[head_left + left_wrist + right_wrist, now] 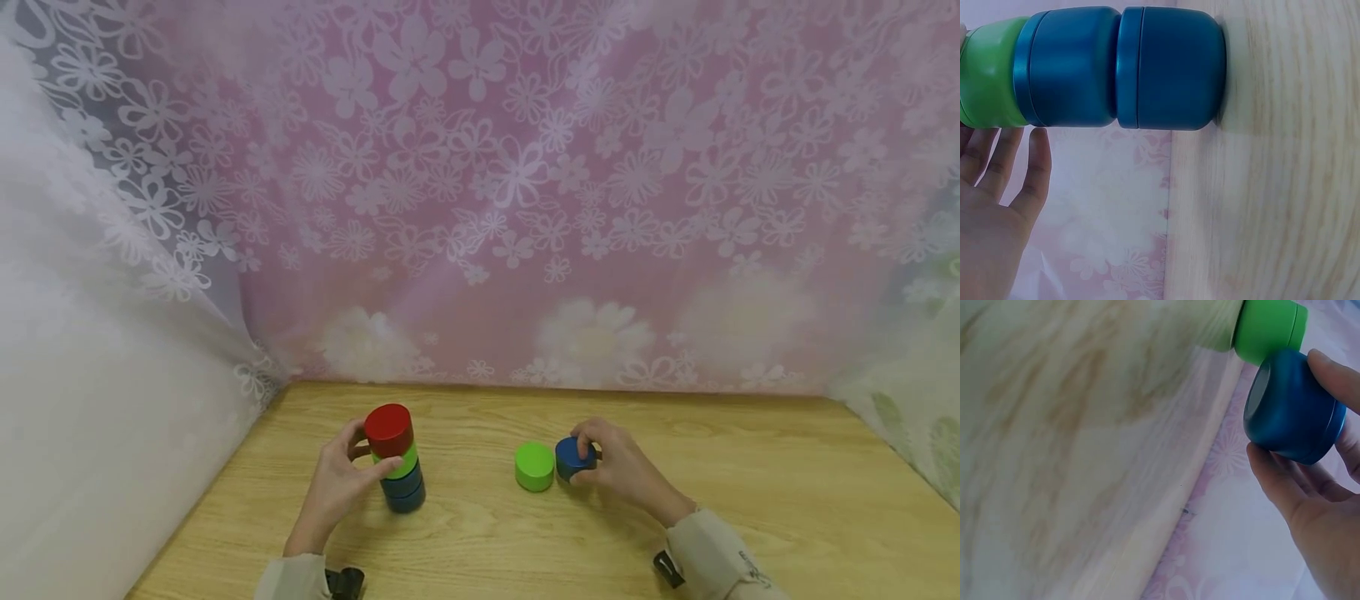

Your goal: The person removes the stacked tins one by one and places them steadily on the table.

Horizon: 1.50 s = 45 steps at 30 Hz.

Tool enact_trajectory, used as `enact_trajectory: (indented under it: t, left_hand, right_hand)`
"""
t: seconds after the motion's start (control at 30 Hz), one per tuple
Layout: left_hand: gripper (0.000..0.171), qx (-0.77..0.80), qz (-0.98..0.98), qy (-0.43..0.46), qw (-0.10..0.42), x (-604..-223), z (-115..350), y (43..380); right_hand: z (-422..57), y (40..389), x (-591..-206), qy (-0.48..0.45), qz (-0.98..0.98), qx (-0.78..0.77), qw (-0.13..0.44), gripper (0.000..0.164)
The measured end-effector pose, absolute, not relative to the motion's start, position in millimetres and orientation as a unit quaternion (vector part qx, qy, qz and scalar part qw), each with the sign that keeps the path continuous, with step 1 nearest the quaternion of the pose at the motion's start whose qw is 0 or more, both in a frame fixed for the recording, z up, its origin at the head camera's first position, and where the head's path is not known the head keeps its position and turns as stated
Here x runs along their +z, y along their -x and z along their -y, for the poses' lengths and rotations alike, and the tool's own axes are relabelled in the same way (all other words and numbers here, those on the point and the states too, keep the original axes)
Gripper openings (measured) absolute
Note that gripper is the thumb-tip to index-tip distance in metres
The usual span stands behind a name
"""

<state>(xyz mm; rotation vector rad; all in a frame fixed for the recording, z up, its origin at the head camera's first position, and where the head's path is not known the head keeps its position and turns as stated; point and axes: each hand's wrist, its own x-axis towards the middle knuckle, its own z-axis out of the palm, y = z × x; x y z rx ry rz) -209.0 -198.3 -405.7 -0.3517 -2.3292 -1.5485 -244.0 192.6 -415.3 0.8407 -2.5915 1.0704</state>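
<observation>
At the left of the table stands a stack of small round lidded tins. A red tin (389,429) tops it, over a green tin (405,461) and two blue tins (1072,65), the lower one resting on the wood. My left hand (341,477) grips the stack at the green tin, thumb in front and fingers behind. Farther right, my right hand (618,467) holds another blue tin (1294,406) between thumb and fingers. Its underside shows in the right wrist view, tilted and off the table. Beside it a second green tin (534,467) stands upright on the table.
The wooden table (480,550) ends at a pink flowered curtain (517,250) behind it. White cloth (97,375) hangs on the left, and patterned cloth hangs on the right. Black wrist straps (345,582) show by the sleeves.
</observation>
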Motion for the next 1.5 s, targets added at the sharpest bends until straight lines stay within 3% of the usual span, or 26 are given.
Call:
enact_trajectory:
  t: [0.7,1.0,1.13,1.37,1.5]
  left_hand:
    - [0.058,-0.558,0.807,0.114,0.154,-407.3,199.3,207.8]
    - [0.056,-0.562,0.805,0.111,0.154,-406.5,198.1,208.6]
    - [0.056,-0.560,0.807,0.110,0.152,-406.5,196.8,208.9]
    - [0.063,-0.550,0.815,0.121,0.136,-404.1,198.4,208.2]
    - [0.069,-0.543,0.821,0.133,0.118,-404.2,201.1,208.2]
  right_hand:
    - [-192.9,243.6,-418.1,-0.278,0.901,0.328,0.060,0.037]
    - [-195.3,242.8,-406.7,-0.256,0.895,0.365,0.000,0.021]
    - [-195.8,241.8,-401.6,-0.249,0.888,0.387,0.010,0.014]
    - [-190.0,244.8,-396.1,-0.258,0.863,0.432,0.037,0.036]
    - [-183.9,246.5,-393.6,-0.260,0.855,0.447,0.042,0.038]
